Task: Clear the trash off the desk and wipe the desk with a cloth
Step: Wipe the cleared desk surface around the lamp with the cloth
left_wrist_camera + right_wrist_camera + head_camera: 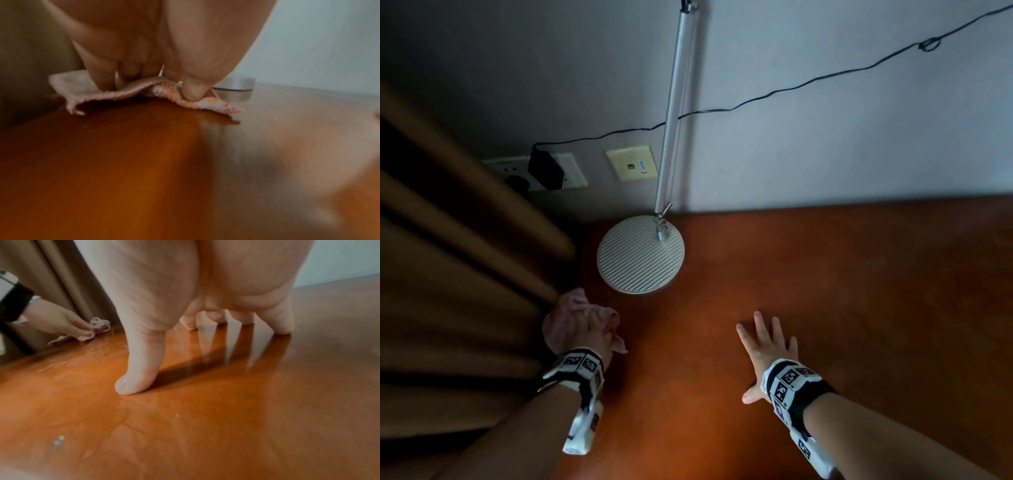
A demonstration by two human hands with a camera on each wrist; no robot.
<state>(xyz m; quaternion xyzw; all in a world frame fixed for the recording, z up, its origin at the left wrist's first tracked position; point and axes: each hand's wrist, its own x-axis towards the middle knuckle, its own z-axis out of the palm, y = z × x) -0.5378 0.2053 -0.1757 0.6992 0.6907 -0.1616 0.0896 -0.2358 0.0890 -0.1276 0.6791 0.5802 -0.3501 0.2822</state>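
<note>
Left hand [578, 329]: fingers curled onto the pink cloth [86, 87], pressing it to the table [825, 308] at the left edge, beside the curtain [448, 274].
Right hand [767, 346]: fingers spread flat, resting on the table near its front, holding nothing.
Lamp base [640, 255]: stands at the back left corner, just beyond the cloth.
Progress: no large trash in view; small specks [58, 440] remain near the front; wiping appears under way, most of the surface left.

You are in a room of a home or hotel: a brown wooden desk [825, 291] against a plain wall, a desk lamp [641, 254], brown curtains [448, 257], and wall sockets [571, 171] with a plugged charger [544, 171].
</note>
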